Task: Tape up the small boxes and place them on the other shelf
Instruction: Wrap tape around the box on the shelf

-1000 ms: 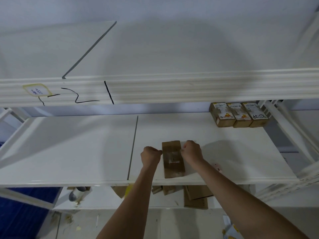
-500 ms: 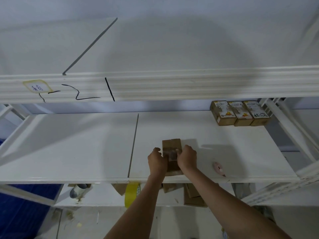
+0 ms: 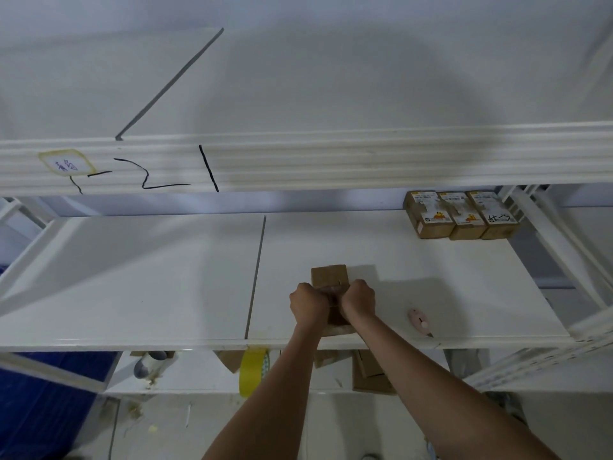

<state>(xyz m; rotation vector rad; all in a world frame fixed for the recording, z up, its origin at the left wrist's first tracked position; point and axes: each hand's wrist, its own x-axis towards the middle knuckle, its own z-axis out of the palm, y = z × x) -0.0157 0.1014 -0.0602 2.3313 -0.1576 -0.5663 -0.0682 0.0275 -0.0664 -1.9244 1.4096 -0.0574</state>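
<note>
- my left hand and right hand are both curled on the box, gripping its sides, knuckles nearly touching.
- the box lies on the shelf near its front edge.
- a pink cutter lies just right of my right hand.
- three taped boxes sit at the back right corner.
- a yellow tape roll stands on the lower shelf.

A small pink cutter lies just to the right of the fingers, near but not touching. High up and far to the left of them is a white sticker with a yellow edge and blue writing. Black pen lines run beside it. Below the fingers, off to the left, a grey and white bottle lies on its side. Farther left is something dark blue.
</note>
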